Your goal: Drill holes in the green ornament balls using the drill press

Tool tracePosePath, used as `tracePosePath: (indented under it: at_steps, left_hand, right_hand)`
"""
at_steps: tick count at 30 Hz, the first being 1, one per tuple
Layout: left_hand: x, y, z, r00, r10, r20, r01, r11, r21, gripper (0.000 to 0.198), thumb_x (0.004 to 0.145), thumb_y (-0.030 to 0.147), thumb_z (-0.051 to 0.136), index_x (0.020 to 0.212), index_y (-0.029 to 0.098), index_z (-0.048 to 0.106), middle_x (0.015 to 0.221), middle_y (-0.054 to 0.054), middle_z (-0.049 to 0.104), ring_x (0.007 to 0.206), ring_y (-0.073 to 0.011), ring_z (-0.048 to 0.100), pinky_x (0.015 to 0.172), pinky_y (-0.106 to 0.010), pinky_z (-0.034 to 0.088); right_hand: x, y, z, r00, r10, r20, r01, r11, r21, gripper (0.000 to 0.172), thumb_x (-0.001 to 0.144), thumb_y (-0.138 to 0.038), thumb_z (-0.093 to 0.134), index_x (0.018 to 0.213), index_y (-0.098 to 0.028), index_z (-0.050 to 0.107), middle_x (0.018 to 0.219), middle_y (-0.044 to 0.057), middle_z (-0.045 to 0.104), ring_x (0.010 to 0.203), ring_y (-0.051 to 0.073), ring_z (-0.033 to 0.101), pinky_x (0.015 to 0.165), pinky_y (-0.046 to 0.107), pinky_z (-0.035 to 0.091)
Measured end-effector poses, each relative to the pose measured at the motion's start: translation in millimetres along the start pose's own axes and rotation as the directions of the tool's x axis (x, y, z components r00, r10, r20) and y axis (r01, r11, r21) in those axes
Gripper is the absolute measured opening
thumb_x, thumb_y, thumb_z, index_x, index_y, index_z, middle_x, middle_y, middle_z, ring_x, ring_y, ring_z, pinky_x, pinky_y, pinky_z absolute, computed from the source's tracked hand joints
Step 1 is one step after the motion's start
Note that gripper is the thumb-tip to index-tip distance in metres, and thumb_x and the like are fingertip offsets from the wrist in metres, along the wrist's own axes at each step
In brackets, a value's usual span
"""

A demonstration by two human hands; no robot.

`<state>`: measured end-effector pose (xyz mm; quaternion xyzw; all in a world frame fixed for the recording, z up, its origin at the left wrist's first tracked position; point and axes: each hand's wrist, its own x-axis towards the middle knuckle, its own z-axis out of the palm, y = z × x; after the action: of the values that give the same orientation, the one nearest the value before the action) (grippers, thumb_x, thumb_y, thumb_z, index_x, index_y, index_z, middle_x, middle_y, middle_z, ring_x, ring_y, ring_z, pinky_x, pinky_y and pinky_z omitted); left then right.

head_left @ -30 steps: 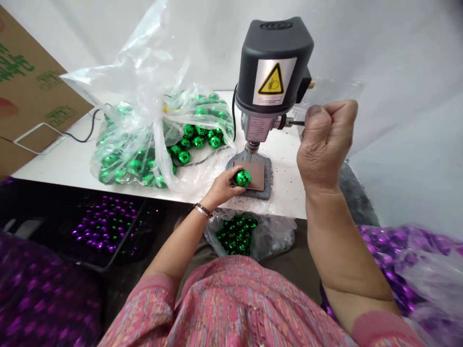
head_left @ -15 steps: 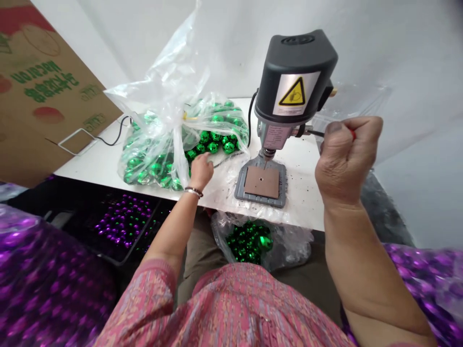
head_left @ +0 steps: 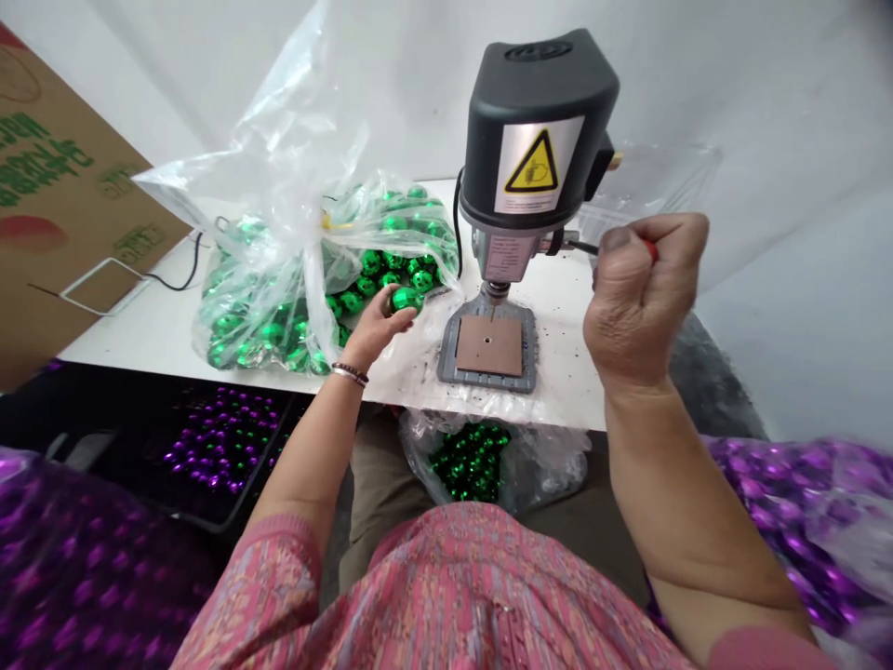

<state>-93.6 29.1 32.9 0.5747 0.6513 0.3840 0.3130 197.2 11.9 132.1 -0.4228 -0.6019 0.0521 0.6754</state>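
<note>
Plastic bag with green balls is nearest. Right hand wraps its fingers around the drill lever. Left hand, reaching a moment ago, now pinches one green ball beside the larger bag, so new piece is in hand.

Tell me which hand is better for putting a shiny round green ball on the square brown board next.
Probably the left hand: it holds a shiny round green ball, while the right hand grips a thin dark lever.

Cardboard box (its green lettering upside down), shiny purple balls at right, pale wall behind.
</note>
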Motion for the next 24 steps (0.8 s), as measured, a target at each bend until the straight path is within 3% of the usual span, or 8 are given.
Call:
tracePosePath:
  at_steps: [3,7,12,18,24]
  left_hand:
    - [-15.9,14.6,20.8,0.972,-0.012,0.234,0.083,0.951,-0.298,0.069,0.079,0.037,0.067,0.142,0.021,0.045,0.112,-0.008,0.068,0.083,-0.0143,0.066,0.079,-0.031,0.056]
    - [-22.4,20.8,51.9,0.934,0.033,0.356,0.09,0.942,-0.325,0.081,0.065,0.031,0.079,0.138,0.017,0.048,0.11,-0.009,0.069,0.096,-0.0188,0.066,0.085,-0.032,0.054]
    - [-15.3,22.2,72.8,0.94,0.113,0.321,-0.094,0.993,-0.075,0.078,0.063,0.037,0.084,0.133,0.014,0.058,0.119,-0.01,0.069,0.11,-0.0246,0.063,0.097,-0.037,0.05]
    - [-11.7,32.4,79.4,0.949,0.11,0.294,-0.14,0.986,0.085,0.077,0.068,0.039,0.081,0.138,0.015,0.058,0.127,-0.009,0.069,0.12,-0.0271,0.061,0.105,-0.038,0.046]
    - [-8.5,45.7,86.2,0.95,0.166,0.266,-0.246,0.92,0.305,0.072,0.069,0.031,0.081,0.136,0.013,0.06,0.124,-0.012,0.068,0.114,-0.0259,0.062,0.103,-0.036,0.046]
  right_hand:
    - [0.6,-1.8,0.0,1.0,-0.014,0.006,0.014,1.0,-0.021,0.02,0.093,-0.037,0.046,0.082,-0.023,0.038,0.071,-0.004,0.043,0.062,0.008,0.041,0.064,0.026,0.042]
    - [0.6,-3.1,-2.0,0.999,-0.042,0.027,0.043,0.998,-0.038,0.021,0.096,-0.038,0.046,0.083,-0.022,0.039,0.075,-0.003,0.045,0.068,0.008,0.045,0.067,0.024,0.045]
    - [0.6,-0.9,-5.1,0.996,0.012,0.092,-0.007,0.998,-0.055,0.023,0.097,-0.044,0.044,0.088,-0.023,0.044,0.078,-0.001,0.047,0.075,0.009,0.052,0.071,0.025,0.049]
    - [1.0,-2.8,-7.1,0.988,0.075,0.134,-0.067,0.996,-0.058,0.024,0.097,-0.046,0.045,0.089,-0.024,0.046,0.077,-0.002,0.049,0.075,0.009,0.054,0.07,0.024,0.051]
    - [0.4,-3.4,-7.7,0.986,0.084,0.146,-0.075,0.995,-0.07,0.025,0.097,-0.048,0.044,0.09,-0.024,0.046,0.076,-0.002,0.049,0.073,0.009,0.054,0.068,0.023,0.05]
